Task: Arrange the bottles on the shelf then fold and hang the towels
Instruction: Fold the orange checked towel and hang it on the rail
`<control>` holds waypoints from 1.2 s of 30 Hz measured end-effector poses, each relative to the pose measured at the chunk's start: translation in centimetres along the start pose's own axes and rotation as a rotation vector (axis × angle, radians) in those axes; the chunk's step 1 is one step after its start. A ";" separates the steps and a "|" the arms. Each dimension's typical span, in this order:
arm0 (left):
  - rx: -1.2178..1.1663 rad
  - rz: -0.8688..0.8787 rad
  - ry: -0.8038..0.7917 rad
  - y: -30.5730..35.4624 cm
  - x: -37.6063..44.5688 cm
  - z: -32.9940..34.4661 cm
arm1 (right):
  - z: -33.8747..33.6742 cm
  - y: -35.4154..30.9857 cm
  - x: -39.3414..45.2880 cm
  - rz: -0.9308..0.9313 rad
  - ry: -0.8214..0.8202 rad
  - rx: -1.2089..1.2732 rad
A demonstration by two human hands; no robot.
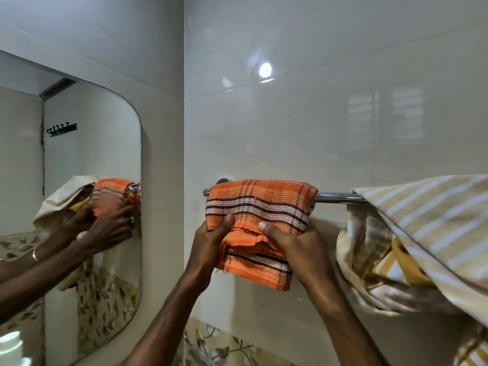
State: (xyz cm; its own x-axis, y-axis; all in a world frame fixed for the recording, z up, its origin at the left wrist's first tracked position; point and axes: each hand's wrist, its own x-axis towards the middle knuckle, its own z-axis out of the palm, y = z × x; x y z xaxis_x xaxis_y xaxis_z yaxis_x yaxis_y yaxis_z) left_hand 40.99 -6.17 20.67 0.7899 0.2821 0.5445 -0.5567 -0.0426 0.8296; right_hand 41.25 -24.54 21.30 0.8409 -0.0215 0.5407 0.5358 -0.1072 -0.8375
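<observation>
Over the chrome rail (pixel 340 197), near its left end, your orange checked towel (pixel 257 207) hangs folded. Your left hand (pixel 211 241) and right hand (pixel 287 244) pinch its lower layers, fingers clamped. Tug unevenly and it may slide off, or bunch against the striped towel (pixel 422 220) just beside.

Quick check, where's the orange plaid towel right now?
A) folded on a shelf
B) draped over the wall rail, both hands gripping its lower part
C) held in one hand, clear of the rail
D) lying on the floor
B: the orange towel hangs over the metal rail, with the left hand and the right hand both clamped on its lower folds.
</observation>
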 end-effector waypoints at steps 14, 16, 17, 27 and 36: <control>0.208 0.258 0.300 -3.7 1.0 0.8 | 3.0 3.6 0.2 -0.189 0.084 0.021; 0.198 0.262 0.319 -3.8 1.0 1.1 | 2.9 3.7 0.3 -0.204 0.084 0.014; 0.200 0.261 0.325 -3.8 1.0 1.1 | 2.8 3.6 0.3 -0.208 0.083 0.006; 0.317 0.218 0.324 -2.5 0.2 0.7 | 0.7 1.4 -0.9 -0.176 0.006 -0.207; 0.415 0.160 0.371 -1.2 -0.9 1.3 | -1.2 -1.7 -5.0 -0.298 0.162 -0.462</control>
State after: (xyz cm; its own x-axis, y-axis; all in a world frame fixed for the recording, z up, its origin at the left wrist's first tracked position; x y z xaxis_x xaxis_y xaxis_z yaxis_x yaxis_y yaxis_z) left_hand 41.25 -7.59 19.33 0.5196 0.5555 0.6492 -0.4547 -0.4635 0.7605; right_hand 36.05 -25.43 20.17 0.6171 -0.0718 0.7836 0.6283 -0.5545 -0.5456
